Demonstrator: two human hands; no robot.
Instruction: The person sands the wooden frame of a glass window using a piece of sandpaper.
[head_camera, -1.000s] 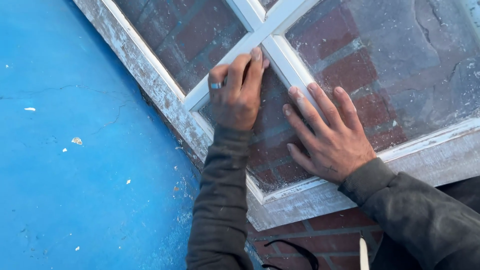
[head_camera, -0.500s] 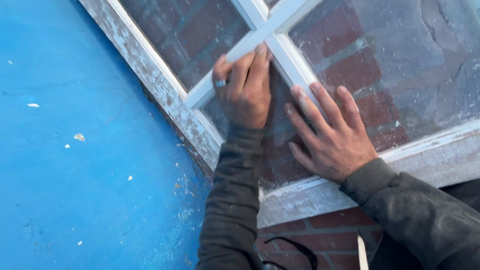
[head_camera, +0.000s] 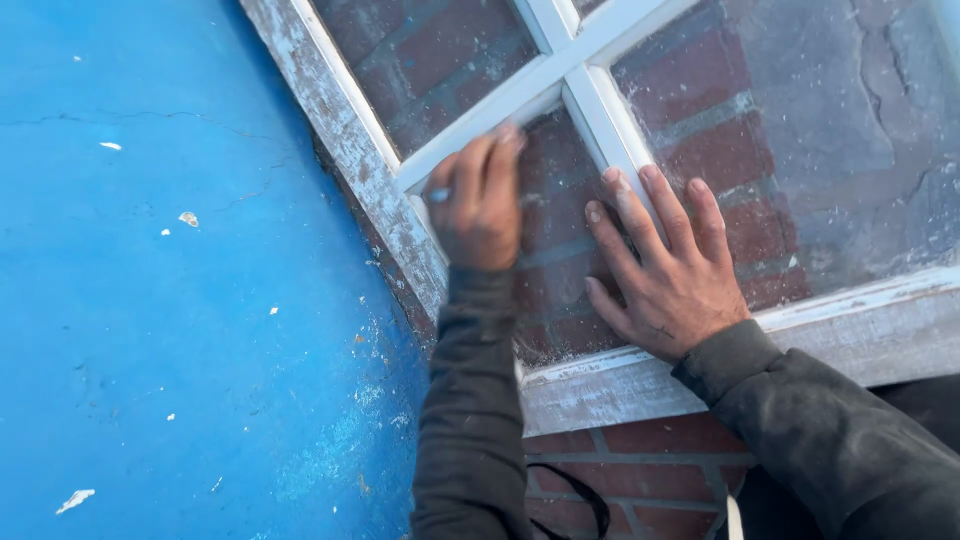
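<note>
Both hands (head_camera: 478, 205) (head_camera: 662, 272) pressed flat on window pane (head_camera: 548, 262).

One head-worn camera looks steeply down from close above, facing an old white window frame (head_camera: 340, 130) lying over brick paving beside a blue surface (head_camera: 150, 300), forearms entering from below
</note>
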